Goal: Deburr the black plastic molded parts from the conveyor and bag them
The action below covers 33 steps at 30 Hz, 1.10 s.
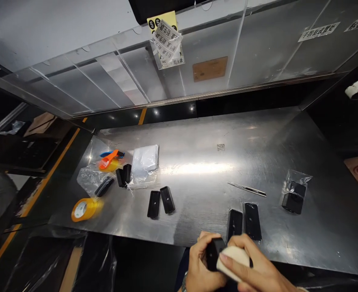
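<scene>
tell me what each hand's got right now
left hand: closed on a black part
right hand: holding a white pad against that part

A yellow tape roll [80,210] sits toward the left end of the metal tabletop [194,138], an orange plastic item [107,162] beyond it. Above, stickers [167,40] and a brown card [210,69] show against the clear panel [264,52].
</scene>
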### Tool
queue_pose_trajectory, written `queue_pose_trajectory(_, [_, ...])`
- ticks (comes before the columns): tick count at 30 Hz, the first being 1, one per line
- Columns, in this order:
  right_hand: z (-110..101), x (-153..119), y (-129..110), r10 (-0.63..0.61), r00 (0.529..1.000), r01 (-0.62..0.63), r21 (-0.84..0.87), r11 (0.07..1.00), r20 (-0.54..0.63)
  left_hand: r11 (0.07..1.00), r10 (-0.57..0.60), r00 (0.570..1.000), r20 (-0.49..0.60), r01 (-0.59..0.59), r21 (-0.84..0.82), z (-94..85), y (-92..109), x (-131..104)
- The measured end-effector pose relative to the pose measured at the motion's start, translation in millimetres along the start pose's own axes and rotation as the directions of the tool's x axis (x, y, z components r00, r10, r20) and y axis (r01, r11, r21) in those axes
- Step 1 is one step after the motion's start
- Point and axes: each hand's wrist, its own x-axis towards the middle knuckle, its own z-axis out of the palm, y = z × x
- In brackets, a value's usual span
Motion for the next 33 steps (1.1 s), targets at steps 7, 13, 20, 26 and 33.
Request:
queue_pose_trajectory(7, [6.7, 1.9, 2.2, -0.020, 0.998, 0.021, 0.025, 0.999, -0.056, 0.998, 0.033, 0.999, -0.002, -0.033, 0.049, -0.5, -3.4, -0.8])
queue_pose_trajectory(13, [8.7, 10.8, 31.0, 0.141, 0.975, -0.147, -0.022, 0.989, -0.172, 0.926, -0.165, 0.984, 0.063, 0.177, -0.332, -4.6, 9.5, 3.1])
queue_pose_trajectory(20, [14.5, 31.1, 76.4, 0.582, 0.753, -0.485, 0.338, 0.806, -0.307, 0.425, -0.446, 0.890, 0.094, 0.303, -0.853, -13.9, 26.9, 18.0])
queue_pose_trajectory(26, [24.9, 36.4, 69.0, 0.631, 0.745, -0.478, 0.488, 0.730, -0.214, 0.270, -0.600, 0.794, 0.096, 0.314, -0.910, -20.7, 15.1, 27.2])
queue_pose_trajectory(33, [37.5, 34.3, 23.8, 0.359, 0.881, -0.268, 0.299, 0.916, -0.307, 0.316, -0.550, 0.780, 0.298, 0.525, -0.791, -28.8, 12.6, 35.3])
